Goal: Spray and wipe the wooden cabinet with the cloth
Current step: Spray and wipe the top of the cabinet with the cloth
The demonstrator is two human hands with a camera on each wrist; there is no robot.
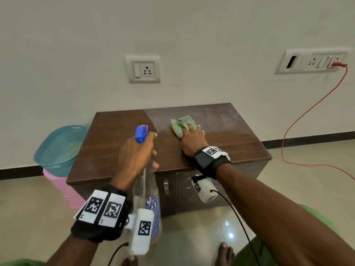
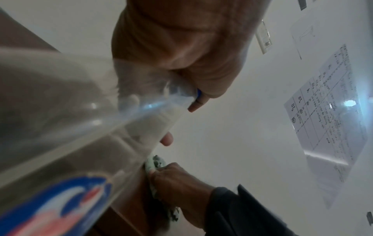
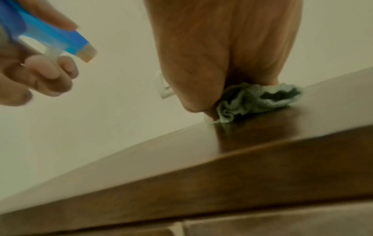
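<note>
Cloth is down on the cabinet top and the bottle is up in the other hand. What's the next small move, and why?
Probably sweep the right hand with the green cloth leftward across the wet patch. Droplets sit on the cabinet top just left of the cloth, so that area looks sprayed but not yet wiped. The left hand holds the spray bottle above the top and can keep it clear.
</note>
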